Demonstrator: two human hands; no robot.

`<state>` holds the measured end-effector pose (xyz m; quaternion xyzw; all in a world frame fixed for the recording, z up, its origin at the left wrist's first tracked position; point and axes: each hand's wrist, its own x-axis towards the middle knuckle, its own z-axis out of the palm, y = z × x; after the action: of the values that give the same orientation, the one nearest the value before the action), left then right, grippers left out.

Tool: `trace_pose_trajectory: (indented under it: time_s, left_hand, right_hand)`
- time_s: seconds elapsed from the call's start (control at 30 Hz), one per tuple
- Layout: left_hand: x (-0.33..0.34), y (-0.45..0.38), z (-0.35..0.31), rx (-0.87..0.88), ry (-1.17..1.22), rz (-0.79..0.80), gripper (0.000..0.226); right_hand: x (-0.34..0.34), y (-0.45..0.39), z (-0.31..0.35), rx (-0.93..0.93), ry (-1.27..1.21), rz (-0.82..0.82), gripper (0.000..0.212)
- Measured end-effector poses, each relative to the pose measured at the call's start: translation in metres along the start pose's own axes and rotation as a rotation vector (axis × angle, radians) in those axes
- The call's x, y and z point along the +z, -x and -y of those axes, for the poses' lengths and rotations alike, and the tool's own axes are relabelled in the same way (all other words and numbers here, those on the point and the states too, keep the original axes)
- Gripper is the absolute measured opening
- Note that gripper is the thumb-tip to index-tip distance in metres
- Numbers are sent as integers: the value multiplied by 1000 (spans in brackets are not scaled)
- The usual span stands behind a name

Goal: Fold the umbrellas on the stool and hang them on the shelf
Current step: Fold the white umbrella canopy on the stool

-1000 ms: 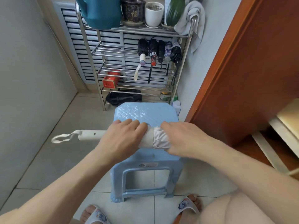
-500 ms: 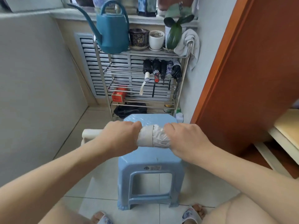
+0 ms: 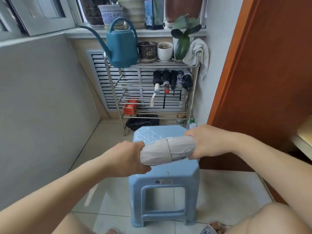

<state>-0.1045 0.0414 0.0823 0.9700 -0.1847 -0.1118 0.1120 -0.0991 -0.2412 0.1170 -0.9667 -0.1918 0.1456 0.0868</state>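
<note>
Observed: the beige umbrella [image 3: 166, 152] is held crosswise above the near half of the blue stool [image 3: 162, 169], clear of the seat. The left hand [image 3: 130, 158] is wrapped around its left end; the right hand [image 3: 200, 142] is curled round its right end. A strap band circles the rolled canopy near the middle.

Change noted: a second ago a white handle with a wrist loop stuck out well to the left of the left hand. Half a second ago only a short stub showed. Now none of it shows beyond the left fist (whether the handle sits inside the palm cannot be told). The hands have also drawn apart along the bundle, exposing more of the wrapped canopy.

Finding: the shaft appears to have been pushed in, so this umbrella looks fully collapsed and strapped. The folding step is judged complete for this item.

Remaining: hanging. The metal shelf [image 3: 196, 92] stands at the far side of the stool, against the wall. Five folded umbrellas [image 3: 173, 79] already hang from its upper tier, toward the right. No other umbrella lies on the stool seat.
</note>
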Motion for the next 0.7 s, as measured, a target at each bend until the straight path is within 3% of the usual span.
trace_pose_trajectory:
  time_s: [0.07, 0.1, 0.17, 0.23, 0.27, 0.33, 0.4, 0.5, 0.53, 0.6, 0.67, 0.7]
  left_hand:
    - [-6, 0, -2, -68, 329, 191, 33]
    - [-4, 0, -2, -89, 392, 187, 33]
    - [5, -1, -5, -174, 478, 62, 32]
    - [18, -2, -11, -296, 790, -38, 27]
    - [23, -5, -15, -359, 1008, -83, 24]
    - [29, -17, -27, -425, 1419, -129, 21]
    - [30, -31, -49, -365, 1734, -122, 31]
    - [33, -49, -62, -255, 1897, -65, 56]
    - [34, -51, -57, -234, 1801, -7, 65]
    - [32, -47, -33, -281, 1428, 113, 69]
    - [34, -40, -3, -389, 1077, 146, 48]
    - [38, -36, 10, -412, 928, 81, 33]
  right_hand:
    - [-2, -3, -6, 6, 11, -11, 35]
    - [0, -5, -10, 35, 21, -57, 39]
    - [9, -9, -28, 263, -34, -266, 38]
    - [23, -9, -37, 523, -241, -398, 37]
    - [31, -7, -30, 542, -445, -339, 38]
    - [53, -1, 3, 388, -940, -46, 43]
    - [66, 4, 43, 212, -1294, 178, 49]
    - [70, 1, 63, 131, -1544, 173, 23]
    - [72, -4, 59, 165, -1494, 73, 11]
    - [78, -14, 35, 256, -958, -158, 13]
    - [86, -16, -1, 281, -248, -266, 14]
    - [91, -14, -20, 269, -44, -283, 16]
